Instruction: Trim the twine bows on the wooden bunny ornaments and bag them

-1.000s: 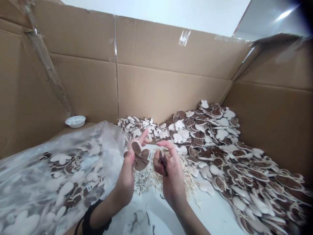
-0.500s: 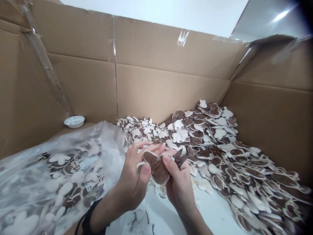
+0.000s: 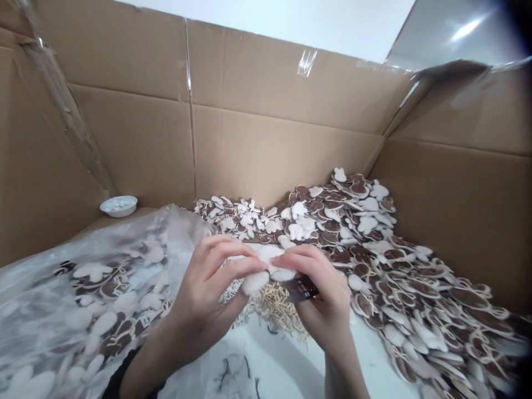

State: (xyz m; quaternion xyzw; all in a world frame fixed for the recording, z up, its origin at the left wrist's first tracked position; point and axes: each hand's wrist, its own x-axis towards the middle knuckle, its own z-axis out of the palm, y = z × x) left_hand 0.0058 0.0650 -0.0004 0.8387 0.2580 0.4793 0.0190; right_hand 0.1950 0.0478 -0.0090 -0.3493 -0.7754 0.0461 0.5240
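Held in both hands above the middle of the surface (image 3: pixel 286 360): one white plush piece (image 3: pixel 254 284), raised clear of the cords below. Outline partly covered by fingers; not possible to tell the full shape.

Left hand (image 3: pixel 210 291): grip narrow, fingers curled over the top of the piece, thumb below, a rounded white end showing between. Black cuff (image 3: pixel 120 371) at the wrist.

Right hand (image 3: pixel 326 291): grip narrow, fingertips pressed to the other end of the piece, close to the left fingertips. Also carried against the fingers of the same hand: a dark strip (image 3: pixel 299 289), pointing inward toward the left. Not possible to tell how much of the strip lies hidden in the palm.

Noted directly beneath the hands, at mid-surface: a loose heap of pale cords (image 3: pixel 272 305). Nearer the front edge: several dark threads (image 3: pixel 247 368), scattered.

Along the right edge, rising toward the far right corner: a deep pile of brown and white pieces (image 3: pixel 366 233), many with cord bows, continuing in a lower band along the far edge. Over the left side: a clear plastic bag (image 3: pixel 178 233), with similar pieces visible through the film. At the far left corner, beyond the bag: a white bowl (image 3: pixel 119 208) containing small white items. Standing upright behind and at both sides: cardboard walls (image 3: pixel 286 149), joined with tape.
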